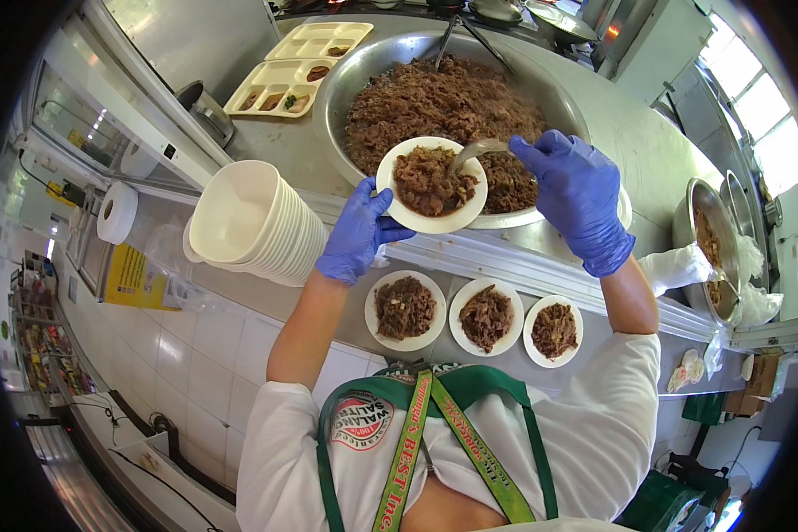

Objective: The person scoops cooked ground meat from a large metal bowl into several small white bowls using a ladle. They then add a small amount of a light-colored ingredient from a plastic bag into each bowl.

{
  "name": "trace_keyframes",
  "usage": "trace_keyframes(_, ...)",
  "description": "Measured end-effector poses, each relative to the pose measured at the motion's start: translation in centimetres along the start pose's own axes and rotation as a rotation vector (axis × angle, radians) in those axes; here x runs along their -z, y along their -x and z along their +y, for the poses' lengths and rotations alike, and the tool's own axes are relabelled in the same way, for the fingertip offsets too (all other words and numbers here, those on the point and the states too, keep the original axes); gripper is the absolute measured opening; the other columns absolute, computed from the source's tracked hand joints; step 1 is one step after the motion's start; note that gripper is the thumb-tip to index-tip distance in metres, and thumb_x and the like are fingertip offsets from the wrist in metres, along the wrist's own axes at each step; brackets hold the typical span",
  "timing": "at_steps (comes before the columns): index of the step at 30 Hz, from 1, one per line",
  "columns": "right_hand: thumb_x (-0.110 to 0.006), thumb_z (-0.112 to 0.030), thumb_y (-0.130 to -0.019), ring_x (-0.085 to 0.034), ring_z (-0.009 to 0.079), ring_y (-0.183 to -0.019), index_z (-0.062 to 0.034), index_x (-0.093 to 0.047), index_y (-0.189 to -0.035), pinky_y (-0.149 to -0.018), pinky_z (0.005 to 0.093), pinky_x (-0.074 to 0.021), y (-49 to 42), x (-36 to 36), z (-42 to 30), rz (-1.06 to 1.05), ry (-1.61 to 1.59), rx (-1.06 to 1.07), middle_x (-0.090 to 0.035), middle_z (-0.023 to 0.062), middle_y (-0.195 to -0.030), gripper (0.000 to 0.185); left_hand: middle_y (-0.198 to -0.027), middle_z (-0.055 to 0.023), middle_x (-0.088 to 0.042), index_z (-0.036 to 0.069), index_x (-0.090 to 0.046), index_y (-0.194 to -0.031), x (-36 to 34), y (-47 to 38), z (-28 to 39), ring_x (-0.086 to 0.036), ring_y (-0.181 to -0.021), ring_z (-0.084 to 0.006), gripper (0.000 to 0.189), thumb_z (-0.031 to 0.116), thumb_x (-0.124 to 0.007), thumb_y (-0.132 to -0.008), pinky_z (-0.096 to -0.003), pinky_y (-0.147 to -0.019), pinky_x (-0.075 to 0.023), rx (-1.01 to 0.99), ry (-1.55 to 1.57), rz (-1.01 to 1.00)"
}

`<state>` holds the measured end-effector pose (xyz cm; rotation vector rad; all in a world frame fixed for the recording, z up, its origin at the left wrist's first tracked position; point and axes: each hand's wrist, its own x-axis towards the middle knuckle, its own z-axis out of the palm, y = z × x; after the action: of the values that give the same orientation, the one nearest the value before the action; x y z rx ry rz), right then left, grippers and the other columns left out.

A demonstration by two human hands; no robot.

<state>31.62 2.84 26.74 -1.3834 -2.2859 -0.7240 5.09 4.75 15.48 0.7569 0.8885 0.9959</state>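
My left hand (366, 233), in a blue glove, grips the rim of a small white plate (405, 216) that carries a mound of brown shredded meat (432, 179). My gloved right hand (575, 193) holds a metal serving spoon (480, 147) by its handle, the bowl end resting on that meat. Both are above the near rim of a wide steel basin (565, 100) heaped with the same cooked meat (449, 100). Metal tongs (482, 40) lean inside the basin's far side. Below my hands, three filled white plates stand in a row: left (376, 319), middle (461, 332) and right (538, 352).
A tall stack of white plastic tubs (253, 219) leans left of my left hand. Cream compartment trays (266, 80) with food scraps lie at the back left. Another steel basin (688, 219) stands at right. A metal sliding track (505, 256) runs along the counter.
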Motion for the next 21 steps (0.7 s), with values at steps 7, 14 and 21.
trace_keyframes(7,-0.064,-0.007,-0.071,-0.06,0.0202,-0.068,-0.0248,-0.071,-0.098,-0.056,0.0339,-0.0484,0.9,1.7,1.3,0.013,-0.131,-0.03,-0.06,-0.0015,-0.08,0.033,-0.116,-0.0153,-0.056,0.003,-0.036,-0.129,0.7,1.1,-0.2,-0.066,-0.095,-0.0252,0.038,0.021,-0.048,-0.097,-0.0371,-0.077,-0.0603,-0.033,0.005,-0.002)
trace_keyframes(14,-0.064,-0.005,-0.07,-0.06,0.0197,-0.069,-0.0252,-0.072,-0.096,-0.055,0.0333,-0.0476,0.9,1.5,0.9,0.032,-0.132,0.037,-0.061,-0.0024,-0.079,0.035,-0.115,-0.0142,-0.057,0.004,-0.035,-0.13,0.9,1.9,-0.9,-0.066,-0.093,-0.0246,0.039,0.021,-0.048,-0.097,-0.0358,-0.076,-0.06,0.0,-0.019,0.019)
trace_keyframes(21,-0.065,-0.003,-0.062,-0.06,0.0201,-0.069,-0.0234,-0.071,-0.1,-0.056,0.033,-0.0484,1.0,2.0,-0.8,0.082,-0.244,0.133,-0.061,-0.0014,-0.081,0.043,-0.116,-0.0134,-0.056,0.005,-0.035,-0.131,0.3,4.0,-1.4,-0.066,-0.094,-0.0239,0.039,0.02,-0.047,-0.097,-0.0351,-0.075,-0.06,0.007,0.014,-0.016)
